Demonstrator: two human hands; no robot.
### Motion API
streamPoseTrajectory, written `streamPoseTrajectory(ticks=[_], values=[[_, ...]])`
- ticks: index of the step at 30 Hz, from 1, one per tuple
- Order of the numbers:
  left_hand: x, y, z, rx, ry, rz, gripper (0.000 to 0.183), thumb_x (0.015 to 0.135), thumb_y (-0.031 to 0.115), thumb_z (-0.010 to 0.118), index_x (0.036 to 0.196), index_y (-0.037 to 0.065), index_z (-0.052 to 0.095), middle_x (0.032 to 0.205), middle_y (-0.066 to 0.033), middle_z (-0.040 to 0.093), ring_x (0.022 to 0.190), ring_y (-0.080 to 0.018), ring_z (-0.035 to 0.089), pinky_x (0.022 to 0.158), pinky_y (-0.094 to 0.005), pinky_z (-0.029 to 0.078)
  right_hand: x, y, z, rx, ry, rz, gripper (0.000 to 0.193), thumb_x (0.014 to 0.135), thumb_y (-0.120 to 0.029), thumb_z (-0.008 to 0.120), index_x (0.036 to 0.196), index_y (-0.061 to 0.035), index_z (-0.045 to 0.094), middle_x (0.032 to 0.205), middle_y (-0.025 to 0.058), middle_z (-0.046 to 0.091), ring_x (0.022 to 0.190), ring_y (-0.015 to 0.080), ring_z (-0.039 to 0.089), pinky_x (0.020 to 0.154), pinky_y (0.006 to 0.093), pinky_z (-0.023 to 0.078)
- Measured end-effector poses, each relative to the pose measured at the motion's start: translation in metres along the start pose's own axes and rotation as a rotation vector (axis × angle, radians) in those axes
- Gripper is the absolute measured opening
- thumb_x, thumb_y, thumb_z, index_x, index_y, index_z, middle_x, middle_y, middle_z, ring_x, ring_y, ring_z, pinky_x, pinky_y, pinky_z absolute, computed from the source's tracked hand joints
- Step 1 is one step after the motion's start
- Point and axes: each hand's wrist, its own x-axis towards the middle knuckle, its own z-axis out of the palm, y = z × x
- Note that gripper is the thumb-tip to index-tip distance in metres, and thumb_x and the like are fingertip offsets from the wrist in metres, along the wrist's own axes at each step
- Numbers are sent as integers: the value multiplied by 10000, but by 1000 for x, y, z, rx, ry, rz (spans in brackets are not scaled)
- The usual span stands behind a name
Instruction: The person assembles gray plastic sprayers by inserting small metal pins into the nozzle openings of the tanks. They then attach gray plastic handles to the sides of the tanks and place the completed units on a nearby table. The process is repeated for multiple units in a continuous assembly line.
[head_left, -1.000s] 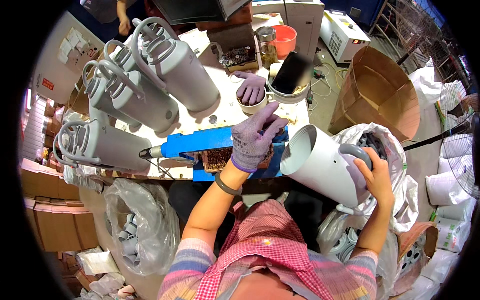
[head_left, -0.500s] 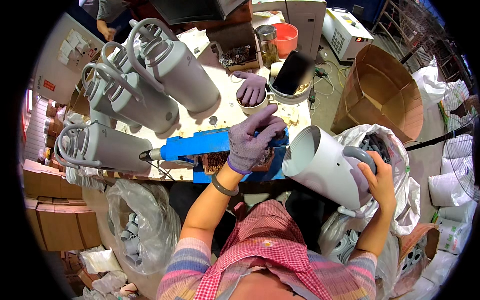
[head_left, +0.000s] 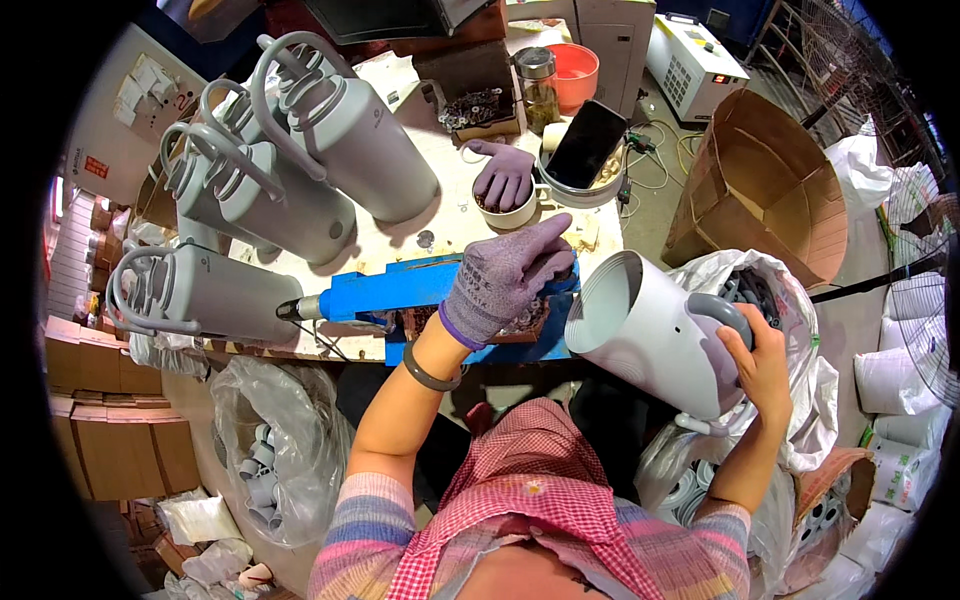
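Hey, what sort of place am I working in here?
Probably a factory assembly workshop: matching grey handled bottles crowd the workbench, a blue fixture sits at its near edge, and a clear plastic bag of grey parts stands below.

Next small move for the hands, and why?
Probably shift the gloved left hand to steady the grey vessel: only the bare right hand, gripping the dark grey handle, is on it, and its open end faces left, beside the blue fixture. Can't tell whether the left hand holds anything.
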Motion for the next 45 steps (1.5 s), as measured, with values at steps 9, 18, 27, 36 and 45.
streamPoseTrajectory(ticks=[9, 18, 27, 36, 45], values=[[-52, -15, -51, 88, 163, -83, 737, 751, 300, 821, 1364, 15, 526, 1329, -202, 569, 1190, -369, 557, 1019, -441, 439, -13, 3, 2, 10, 23, 6, 287, 912, -212, 676, 1084, 11, 624, 774, 143, 642, 689, 185, 596, 685, 313, 490], [-112, -45, -47, 565, 285, 118, 384, 734, 181, 806, 1097, 125, 695, 1115, -82, 650, 1019, -292, 609, 874, -408, 494, -20, -8, 4, -42, 9, 65, 274, 931, -225, 659, 1066, 11, 627, 761, 134, 628, 689, 175, 570, 671, 316, 475], [-38, 12, -16, -297, 208, -193, 268, 839, 52, 744, 1103, 13, 731, 937, -106, 750, 782, -112, 686, 708, -236, 542, -14, -21, 3, -38, -13, 27, 279, 920, -239, 672, 1046, 7, 635, 748, 146, 640, 658, 197, 602, 658, 318, 482], [-16, 0, 2, 149, 167, 202, 255, 818, 84, 735, 1070, 48, 715, 1016, -139, 723, 913, -297, 714, 811, -350, 576, -12, -16, -6, -40, -20, 43, 272, 913, -241, 686, 1015, 7, 639, 693, 122, 617, 603, 182, 571, 607, 309, 470], [-16, -5, 4, -146, 196, 47, 242, 815, 99, 755, 1045, 29, 741, 1043, -149, 722, 935, -262, 711, 821, -327, 562, 23, -36, -22, -103, -23, -60, 286, 966, -276, 610, 984, 9, 615, 656, 159, 514, 576, 250, 463, 578, 360, 413]])
